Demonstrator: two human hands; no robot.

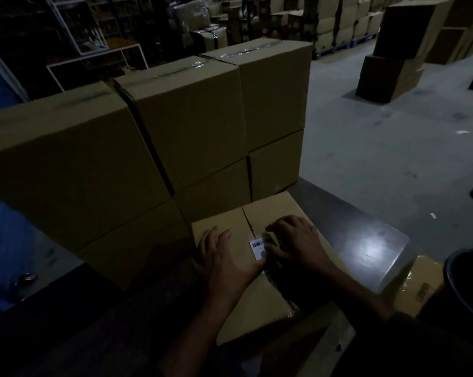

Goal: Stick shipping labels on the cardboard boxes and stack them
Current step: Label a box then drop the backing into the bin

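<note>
Dim warehouse, dark glossy surface (366, 240), stacked boxes (175, 126) at 12 o'clock.
Left hand (224, 257) and right hand (298, 240), grip flat and spread, press a label (257, 247) onto the carton (257, 308).

I see a brown box (260, 273) lying flat on the dark counter (366, 240), its top seam running from far to near. A small white label (258, 247) with a barcode sits on its top beside the seam, partly hidden. Just behind it, touching, stands a stack (175, 126) of taped brown boxes, two high and three across.
</note>
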